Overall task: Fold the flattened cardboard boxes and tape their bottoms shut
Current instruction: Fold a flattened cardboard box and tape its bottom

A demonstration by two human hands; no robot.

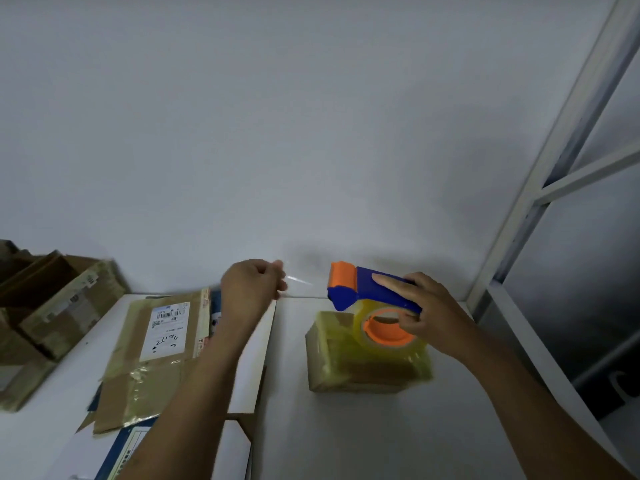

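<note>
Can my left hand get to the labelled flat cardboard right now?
Likely yes, once it lets go: the left hand pinches tape, and the cardboard lies uncovered close below it.

On the table (450, 427), a flattened box (162, 355) lies lower left, a small box (363, 368) right of centre, below the tape dispenser (374, 292). At the left edge sit other boxes (52, 306).

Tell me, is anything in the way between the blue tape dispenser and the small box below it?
Nothing visible is. The right hand holds the tape dispenser over the small box, with no object between them. The left hand pinches the tape strip off to the left, clear of the box.
</note>
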